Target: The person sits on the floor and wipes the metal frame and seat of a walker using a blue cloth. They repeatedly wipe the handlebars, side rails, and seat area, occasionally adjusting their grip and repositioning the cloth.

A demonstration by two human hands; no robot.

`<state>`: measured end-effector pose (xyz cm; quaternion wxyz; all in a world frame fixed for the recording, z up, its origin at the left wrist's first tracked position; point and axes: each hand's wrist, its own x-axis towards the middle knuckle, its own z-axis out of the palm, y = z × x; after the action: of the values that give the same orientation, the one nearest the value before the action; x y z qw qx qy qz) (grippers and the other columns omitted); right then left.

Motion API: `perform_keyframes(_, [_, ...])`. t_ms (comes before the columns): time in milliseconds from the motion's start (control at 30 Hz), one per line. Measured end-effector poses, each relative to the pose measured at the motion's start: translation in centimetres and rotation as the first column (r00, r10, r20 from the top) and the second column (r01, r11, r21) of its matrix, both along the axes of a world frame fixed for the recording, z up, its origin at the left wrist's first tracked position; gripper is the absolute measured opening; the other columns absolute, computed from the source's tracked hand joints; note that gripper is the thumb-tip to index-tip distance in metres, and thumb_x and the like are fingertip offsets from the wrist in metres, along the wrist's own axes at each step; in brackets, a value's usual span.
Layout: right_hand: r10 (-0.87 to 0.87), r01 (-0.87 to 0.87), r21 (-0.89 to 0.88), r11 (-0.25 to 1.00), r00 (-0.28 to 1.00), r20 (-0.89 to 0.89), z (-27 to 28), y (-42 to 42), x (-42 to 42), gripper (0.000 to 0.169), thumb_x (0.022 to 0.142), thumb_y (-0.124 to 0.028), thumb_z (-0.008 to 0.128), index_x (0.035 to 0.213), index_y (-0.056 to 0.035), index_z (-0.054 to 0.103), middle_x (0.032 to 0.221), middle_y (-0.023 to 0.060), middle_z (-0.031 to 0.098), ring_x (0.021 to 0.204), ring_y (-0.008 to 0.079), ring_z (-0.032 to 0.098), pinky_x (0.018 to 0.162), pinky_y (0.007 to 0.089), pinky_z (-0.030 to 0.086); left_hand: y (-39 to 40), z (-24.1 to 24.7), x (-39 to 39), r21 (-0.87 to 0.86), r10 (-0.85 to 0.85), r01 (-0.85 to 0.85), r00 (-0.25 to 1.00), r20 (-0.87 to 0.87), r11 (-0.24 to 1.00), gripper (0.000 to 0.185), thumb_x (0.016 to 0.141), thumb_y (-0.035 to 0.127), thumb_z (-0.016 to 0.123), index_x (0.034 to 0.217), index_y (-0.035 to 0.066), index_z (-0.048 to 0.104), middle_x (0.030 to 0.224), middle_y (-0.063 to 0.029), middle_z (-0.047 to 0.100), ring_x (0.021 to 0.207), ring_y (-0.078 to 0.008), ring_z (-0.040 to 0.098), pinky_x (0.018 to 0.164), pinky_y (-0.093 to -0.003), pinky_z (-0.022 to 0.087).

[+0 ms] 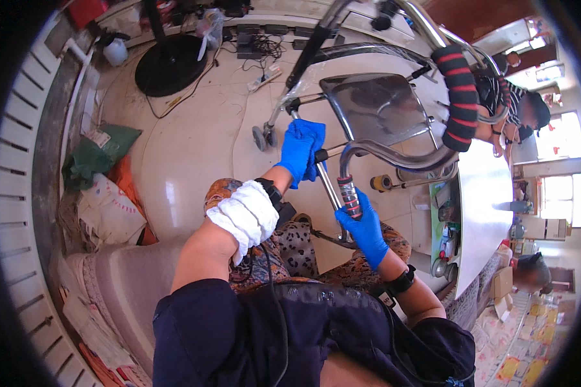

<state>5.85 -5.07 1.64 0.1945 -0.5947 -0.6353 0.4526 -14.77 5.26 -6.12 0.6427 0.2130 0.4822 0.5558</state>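
Observation:
My left hand (295,157), in a blue glove, holds a blue cloth (314,129) against a metal tube by a black joint of a wheeled walking frame (327,186). My right hand (365,231), also gloved in blue, is closed around the frame's red-and-black grip (348,193), which looks wrapped in clear plastic. Beyond my hands is the frame's dark, glossy seat panel (377,109). A padded bar (457,99) with black and red bands curves on the right. A small grey castor (260,139) touches the tiled floor.
A round black stand base (169,65) and a heap of cables and adapters (259,46) lie ahead. Bags (101,155) are piled at left beside a cushioned seat (121,285). A white-topped table (484,208) stands at right, with other people (518,106) beyond it.

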Motion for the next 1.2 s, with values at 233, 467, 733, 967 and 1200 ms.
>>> perform_keyframes(233, [-0.007,0.008,-0.013,1.0,0.996,0.084,0.0,0.4,0.0,0.051,0.083,-0.017,0.074,0.126,-0.0052,0.05,0.095,0.0058,0.065,0.083,0.009,0.058,0.072,0.0284,0.05,-0.4,-1.4,-6.9,-0.17,0.109,-0.052,0.934,0.341,0.984,0.041,0.101,0.049,0.033,0.085,0.021,0.058,0.065,-0.0076,0.055,0.042,-0.0291,0.048,0.036,-0.0467,0.036])
perform_keyframes(467, [-0.033,0.029,-0.034,0.999,0.991,-0.126,-0.7,0.2,0.2,0.039,0.083,-0.008,0.073,0.116,-0.0052,0.053,0.091,0.0001,0.062,0.083,0.0064,0.055,0.072,0.026,0.049,8.7,-17.0,-11.3,0.115,0.114,-0.043,0.665,-0.738,0.992,0.033,0.076,0.044,0.067,0.08,0.015,0.052,0.07,-0.0112,0.057,0.058,-0.0303,0.056,0.05,-0.0424,0.046])
perform_keyframes(733, [-0.063,0.046,-0.1,0.994,0.984,-0.169,-1.0,0.0,0.5,0.042,0.081,-0.007,0.074,0.117,-0.0048,0.053,0.101,0.0003,0.061,0.092,0.0068,0.053,0.08,0.0271,0.047,13.6,-16.2,-7.7,-0.207,0.301,-0.23,0.84,0.451,0.951,0.017,0.094,0.03,0.056,0.088,0.014,0.054,0.076,-0.0065,0.062,0.059,-0.0244,0.058,0.052,-0.034,0.053])
perform_keyframes(967, [0.03,-0.045,-0.113,0.993,0.991,-0.133,-0.6,1.0,0.3,0.05,0.08,-0.001,0.071,0.126,-0.006,0.051,0.102,-0.0007,0.059,0.088,0.007,0.054,0.075,0.025,0.048,16.0,-22.6,-9.3,0.556,0.376,-0.125,0.853,-0.363,0.821,0.019,0.096,0.019,0.051,0.078,0.014,0.055,0.069,-0.0053,0.058,0.049,-0.0209,0.052,0.039,-0.0351,0.044])
perform_keyframes(1200, [-0.004,0.0,-0.029,1.0,0.989,-0.146,-1.6,0.5,0.3,0.049,0.079,-0.006,0.073,0.123,-0.005,0.05,0.097,0.003,0.061,0.085,0.008,0.055,0.073,0.0273,0.048,11.5,-2.0,-9.3,-0.066,0.131,-0.113,0.892,0.433,0.991,0.028,0.099,0.032,0.048,0.079,0.015,0.059,0.067,-0.0028,0.058,0.058,-0.0181,0.054,0.051,-0.0386,0.045])
